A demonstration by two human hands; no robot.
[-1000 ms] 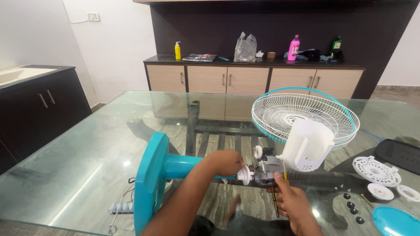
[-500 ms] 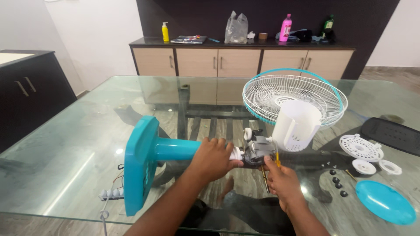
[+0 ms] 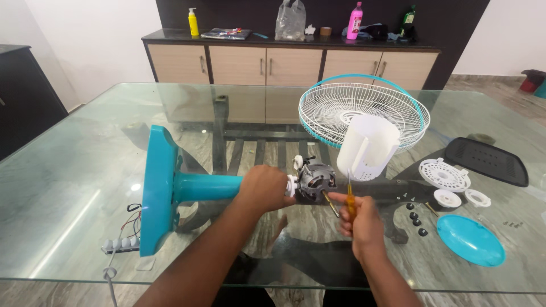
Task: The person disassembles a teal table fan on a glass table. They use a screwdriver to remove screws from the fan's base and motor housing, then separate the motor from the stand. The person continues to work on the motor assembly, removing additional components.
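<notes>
Your left hand (image 3: 263, 187) has its grip closed around the neck of the teal plastic fan stand (image 3: 170, 187), right where the column meets the bare grey metal motor (image 3: 314, 181); the stand lies on its side on the glass desk (image 3: 85, 170), its round base standing on edge far out to the left of that grip. Your right hand (image 3: 364, 222) is clamped on a yellow-handled screwdriver (image 3: 350, 202), held upright just right of the motor, with the motor's brass shaft between your two hands.

What could go wrong, as a judgement: the stand rests on a curved edge on smooth glass, so if your left grip loosens it may roll and drag the motor with it. The screwdriver tip is close to your left fingers; a slip off a screw head would send it toward them or down onto the glass. The loose wires and white switch block (image 3: 116, 244) by the base could snag if the stand turns.

Just beyond your right grip stands a white slotted plastic motor cover (image 3: 368, 145), touching the white wire fan guard with teal rim (image 3: 364, 111) behind it, crowding any swing of the tool. Farther right lie a white round vented cap (image 3: 443, 175), small black knobs (image 3: 414, 216), a teal oval plastic cover (image 3: 471, 240) and a black mesh panel (image 3: 486, 161).
</notes>
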